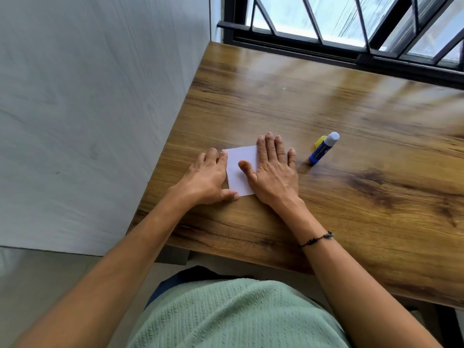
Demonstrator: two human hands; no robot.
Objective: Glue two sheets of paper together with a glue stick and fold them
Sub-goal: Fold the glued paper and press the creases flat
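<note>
A small white folded paper (pixel 239 156) lies flat on the wooden table (pixel 326 197) near its left edge. My right hand (pixel 273 169) presses flat on the paper's right side, fingers spread, thumb across the middle. My left hand (pixel 208 179) rests along the paper's left edge, fingertips and thumb touching it. A blue glue stick (pixel 322 149) stands uncapped to the right of my right hand, white glue showing at its top. Its yellow cap (pixel 319 141) lies just behind it.
A grey wall (pixel 88 109) runs along the table's left edge. A black-framed window (pixel 351 33) borders the far edge. The table's near edge sits just above my lap.
</note>
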